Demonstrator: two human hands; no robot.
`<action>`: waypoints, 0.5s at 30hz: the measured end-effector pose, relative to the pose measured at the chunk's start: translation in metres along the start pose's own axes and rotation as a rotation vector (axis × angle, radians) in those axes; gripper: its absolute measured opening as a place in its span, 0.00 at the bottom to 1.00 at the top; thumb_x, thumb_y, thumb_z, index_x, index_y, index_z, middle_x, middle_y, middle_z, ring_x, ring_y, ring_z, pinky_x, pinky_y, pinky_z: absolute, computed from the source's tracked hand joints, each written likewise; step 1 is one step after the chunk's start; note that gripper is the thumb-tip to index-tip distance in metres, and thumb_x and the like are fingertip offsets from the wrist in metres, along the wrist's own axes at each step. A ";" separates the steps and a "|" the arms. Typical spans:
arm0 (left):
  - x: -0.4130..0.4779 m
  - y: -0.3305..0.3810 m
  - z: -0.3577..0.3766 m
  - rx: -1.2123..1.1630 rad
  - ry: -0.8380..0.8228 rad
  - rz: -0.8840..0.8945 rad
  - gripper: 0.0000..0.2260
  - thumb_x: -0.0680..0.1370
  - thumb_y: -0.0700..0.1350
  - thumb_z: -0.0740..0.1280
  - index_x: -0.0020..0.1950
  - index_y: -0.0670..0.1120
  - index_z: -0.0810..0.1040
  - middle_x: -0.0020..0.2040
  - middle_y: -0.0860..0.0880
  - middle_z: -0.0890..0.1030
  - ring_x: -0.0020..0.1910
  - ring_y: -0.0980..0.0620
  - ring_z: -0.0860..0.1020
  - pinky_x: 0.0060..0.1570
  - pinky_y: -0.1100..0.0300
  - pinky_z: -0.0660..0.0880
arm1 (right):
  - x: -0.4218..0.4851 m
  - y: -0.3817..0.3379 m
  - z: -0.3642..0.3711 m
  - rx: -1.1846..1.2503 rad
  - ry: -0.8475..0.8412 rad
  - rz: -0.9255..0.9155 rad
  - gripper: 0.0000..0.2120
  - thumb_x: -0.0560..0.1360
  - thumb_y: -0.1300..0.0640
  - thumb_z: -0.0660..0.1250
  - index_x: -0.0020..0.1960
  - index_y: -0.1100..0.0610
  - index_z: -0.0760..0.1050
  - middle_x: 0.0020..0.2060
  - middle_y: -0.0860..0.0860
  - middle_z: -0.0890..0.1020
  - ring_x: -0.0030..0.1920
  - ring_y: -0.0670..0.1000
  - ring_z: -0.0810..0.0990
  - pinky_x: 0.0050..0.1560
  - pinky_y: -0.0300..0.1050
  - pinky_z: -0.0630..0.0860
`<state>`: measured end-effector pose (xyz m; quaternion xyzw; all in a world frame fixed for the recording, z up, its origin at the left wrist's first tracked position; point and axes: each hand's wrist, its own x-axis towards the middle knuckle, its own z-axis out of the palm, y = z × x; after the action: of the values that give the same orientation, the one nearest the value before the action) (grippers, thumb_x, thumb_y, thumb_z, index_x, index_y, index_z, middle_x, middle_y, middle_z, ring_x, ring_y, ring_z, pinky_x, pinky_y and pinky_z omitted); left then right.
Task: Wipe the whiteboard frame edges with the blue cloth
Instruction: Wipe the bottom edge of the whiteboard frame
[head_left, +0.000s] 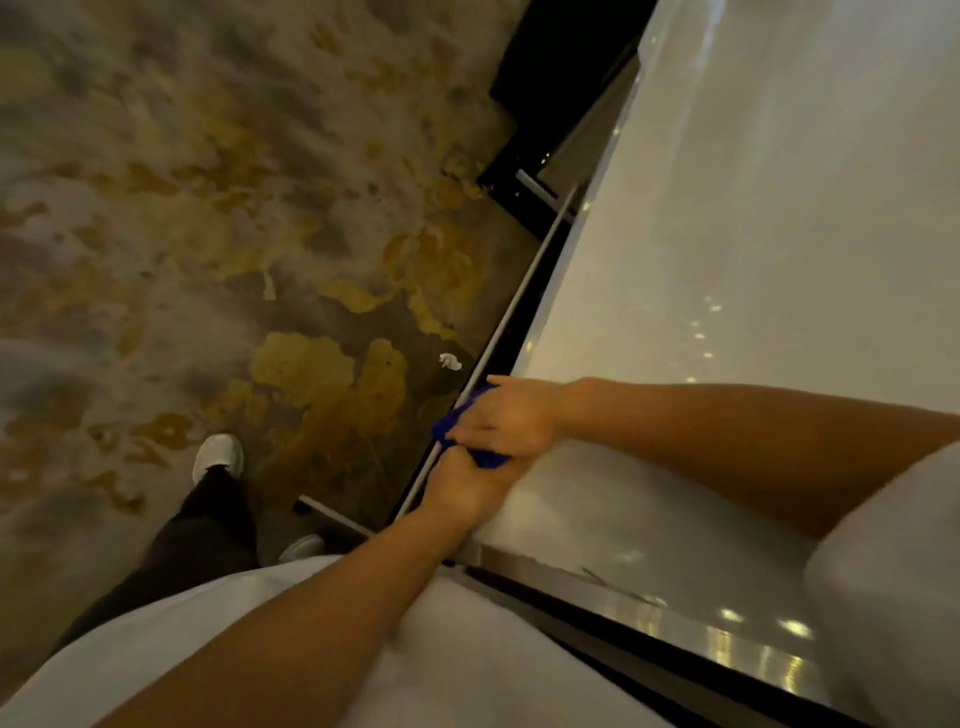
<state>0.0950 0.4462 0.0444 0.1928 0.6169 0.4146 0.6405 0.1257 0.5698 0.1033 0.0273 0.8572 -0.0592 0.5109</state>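
Note:
The whiteboard (753, 249) fills the right side, glossy and pale, with its thin metal frame edge (524, 280) running diagonally from upper right to lower left. The blue cloth (452, 421) is bunched against that edge, mostly covered by fingers. My right hand (506, 413) presses down on the cloth from the board side. My left hand (467, 486) grips the frame edge just below the cloth and touches its lower end; whether it also holds the cloth I cannot tell.
A patterned brown and yellow carpet (208, 234) lies below to the left. A small white scrap (450, 361) lies on it near the frame. My white shoe (218, 457) and dark trouser leg stand by the board's stand bar (337, 517).

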 end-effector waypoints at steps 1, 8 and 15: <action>-0.002 -0.002 0.002 -0.038 0.002 -0.027 0.21 0.71 0.56 0.74 0.55 0.43 0.82 0.54 0.43 0.84 0.54 0.43 0.81 0.55 0.55 0.78 | -0.009 0.016 -0.007 -0.054 0.007 0.028 0.20 0.84 0.48 0.50 0.69 0.51 0.71 0.68 0.52 0.75 0.70 0.57 0.69 0.72 0.59 0.56; 0.006 0.001 0.005 0.030 0.042 -0.058 0.23 0.67 0.64 0.73 0.44 0.44 0.83 0.44 0.47 0.85 0.48 0.45 0.82 0.51 0.52 0.78 | 0.002 0.042 -0.016 -0.352 0.001 0.333 0.21 0.82 0.45 0.50 0.69 0.52 0.70 0.68 0.55 0.73 0.68 0.63 0.68 0.70 0.63 0.60; 0.009 0.003 0.006 0.075 0.021 -0.103 0.33 0.65 0.71 0.69 0.50 0.41 0.82 0.50 0.43 0.83 0.50 0.43 0.80 0.57 0.45 0.77 | -0.018 0.094 -0.029 -0.375 0.069 0.485 0.20 0.82 0.47 0.53 0.72 0.50 0.67 0.70 0.54 0.70 0.72 0.62 0.64 0.72 0.63 0.57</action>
<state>0.0987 0.4567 0.0417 0.1806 0.6478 0.3597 0.6468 0.1191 0.6673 0.1255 0.1382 0.8385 0.2245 0.4769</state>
